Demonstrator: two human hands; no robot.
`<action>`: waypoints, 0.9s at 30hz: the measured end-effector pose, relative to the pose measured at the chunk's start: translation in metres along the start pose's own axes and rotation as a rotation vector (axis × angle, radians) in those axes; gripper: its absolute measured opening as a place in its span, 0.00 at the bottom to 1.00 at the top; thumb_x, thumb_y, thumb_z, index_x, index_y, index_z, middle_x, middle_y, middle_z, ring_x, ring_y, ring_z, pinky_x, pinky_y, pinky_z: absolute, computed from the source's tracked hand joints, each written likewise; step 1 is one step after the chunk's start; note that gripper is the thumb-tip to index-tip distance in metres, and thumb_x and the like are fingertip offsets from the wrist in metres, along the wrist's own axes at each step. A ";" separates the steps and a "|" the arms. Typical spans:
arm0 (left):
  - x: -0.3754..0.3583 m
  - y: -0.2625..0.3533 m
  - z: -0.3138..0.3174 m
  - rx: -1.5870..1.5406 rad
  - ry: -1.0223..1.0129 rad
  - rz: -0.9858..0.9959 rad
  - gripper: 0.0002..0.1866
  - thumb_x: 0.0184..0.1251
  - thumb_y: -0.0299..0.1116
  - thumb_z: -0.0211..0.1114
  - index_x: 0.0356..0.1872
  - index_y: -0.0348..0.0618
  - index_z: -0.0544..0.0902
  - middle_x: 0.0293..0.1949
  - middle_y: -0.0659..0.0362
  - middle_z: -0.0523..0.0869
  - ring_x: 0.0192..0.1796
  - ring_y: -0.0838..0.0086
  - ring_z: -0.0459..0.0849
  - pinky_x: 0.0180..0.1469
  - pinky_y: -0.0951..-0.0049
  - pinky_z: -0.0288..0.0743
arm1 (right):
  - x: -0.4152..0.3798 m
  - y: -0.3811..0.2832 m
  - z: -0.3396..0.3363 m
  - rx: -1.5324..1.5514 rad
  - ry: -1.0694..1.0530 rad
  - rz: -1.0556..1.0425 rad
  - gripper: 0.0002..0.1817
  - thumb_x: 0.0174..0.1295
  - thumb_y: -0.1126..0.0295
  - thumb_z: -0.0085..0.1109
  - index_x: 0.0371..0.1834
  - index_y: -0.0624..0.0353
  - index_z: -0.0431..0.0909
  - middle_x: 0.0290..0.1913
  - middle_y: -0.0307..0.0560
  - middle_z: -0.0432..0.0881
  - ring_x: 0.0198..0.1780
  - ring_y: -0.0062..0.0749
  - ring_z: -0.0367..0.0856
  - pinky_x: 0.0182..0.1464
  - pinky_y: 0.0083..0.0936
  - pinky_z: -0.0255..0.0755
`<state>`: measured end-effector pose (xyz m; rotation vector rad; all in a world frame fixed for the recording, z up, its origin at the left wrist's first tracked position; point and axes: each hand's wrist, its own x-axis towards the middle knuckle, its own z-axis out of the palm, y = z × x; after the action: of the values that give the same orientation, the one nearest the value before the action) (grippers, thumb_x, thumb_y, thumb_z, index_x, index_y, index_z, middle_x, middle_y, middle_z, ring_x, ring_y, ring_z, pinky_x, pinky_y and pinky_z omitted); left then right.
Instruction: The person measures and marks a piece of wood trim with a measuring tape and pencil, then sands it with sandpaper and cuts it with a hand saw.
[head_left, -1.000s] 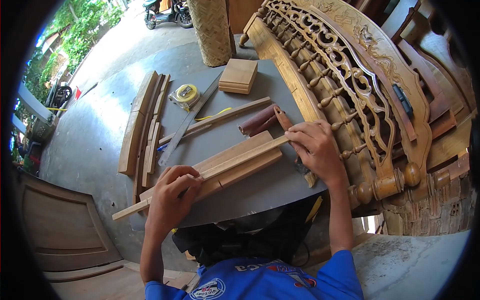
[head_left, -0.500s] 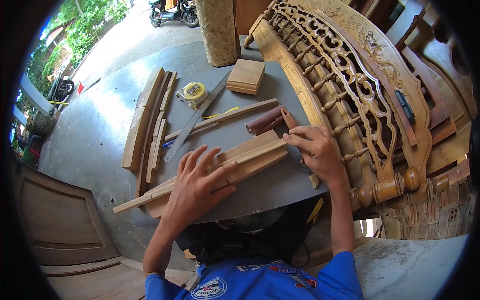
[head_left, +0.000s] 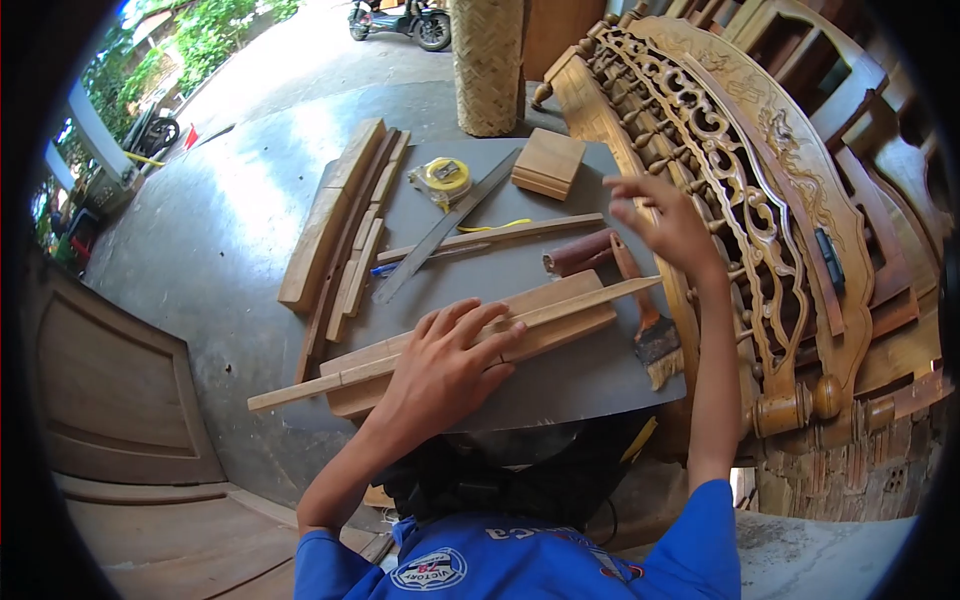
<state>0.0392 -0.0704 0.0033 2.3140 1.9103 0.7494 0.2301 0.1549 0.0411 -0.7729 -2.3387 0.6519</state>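
A long thin wooden strip with a tapered right end lies slantwise along a thicker wooden block. My left hand rests over the middle of the strip, its fingers bent across it and holding it against the block. The strip's left end sticks out beyond the block, and a dark line crosses it there. My right hand is raised above the table's right side, fingers apart and holding nothing. Below it lie a paintbrush with an orange handle and a rolled piece of brown sandpaper.
On the grey tabletop are a steel ruler, a yellow tape measure, a blue pen and stacked square blocks. Several wooden lengths line the left. A carved wooden panel stands close at right.
My right hand has left the strip's right end and risen up and away, uncovering the tapered tip and the brush. My left hand remains on the strip. The view has shifted slightly.
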 end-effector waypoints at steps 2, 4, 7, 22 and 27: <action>-0.001 0.001 0.000 0.014 0.025 0.012 0.21 0.54 0.37 0.66 0.51 0.53 0.78 0.55 0.57 0.75 0.60 0.61 0.69 0.61 0.59 0.62 | 0.028 0.009 0.009 -0.027 -0.023 0.051 0.17 0.55 0.64 0.61 0.47 0.58 0.78 0.40 0.53 0.81 0.44 0.38 0.79 0.49 0.30 0.71; -0.006 0.002 -0.001 0.055 0.046 0.008 0.21 0.54 0.37 0.66 0.52 0.52 0.78 0.55 0.57 0.74 0.60 0.62 0.69 0.61 0.59 0.61 | 0.049 0.002 0.019 -0.101 -0.059 0.018 0.17 0.56 0.65 0.60 0.48 0.58 0.77 0.41 0.54 0.81 0.45 0.39 0.79 0.49 0.30 0.71; -0.016 -0.002 -0.002 0.081 0.033 -0.011 0.23 0.55 0.38 0.66 0.54 0.53 0.76 0.55 0.56 0.74 0.60 0.62 0.69 0.63 0.58 0.59 | 0.056 -0.022 0.039 -0.077 -0.187 -0.137 0.17 0.54 0.67 0.60 0.47 0.59 0.77 0.42 0.56 0.79 0.48 0.43 0.77 0.52 0.31 0.69; -0.071 0.004 -0.036 -0.067 0.167 0.050 0.22 0.54 0.34 0.64 0.52 0.45 0.75 0.53 0.52 0.73 0.58 0.60 0.71 0.61 0.53 0.60 | 0.129 -0.051 0.173 -0.445 -0.350 -0.010 0.38 0.43 0.50 0.65 0.60 0.45 0.64 0.52 0.56 0.72 0.59 0.44 0.69 0.61 0.59 0.47; -0.089 0.003 -0.044 -0.120 0.183 0.064 0.15 0.51 0.33 0.69 0.43 0.47 0.81 0.44 0.58 0.80 0.49 0.67 0.78 0.54 0.63 0.69 | 0.131 -0.032 0.178 -0.260 -0.196 -0.060 0.39 0.37 0.62 0.67 0.58 0.51 0.63 0.50 0.58 0.69 0.56 0.52 0.68 0.59 0.42 0.60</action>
<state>0.0141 -0.1655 0.0136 2.3146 1.8086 1.0858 0.0155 0.1710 -0.0176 -0.7772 -2.6518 0.4187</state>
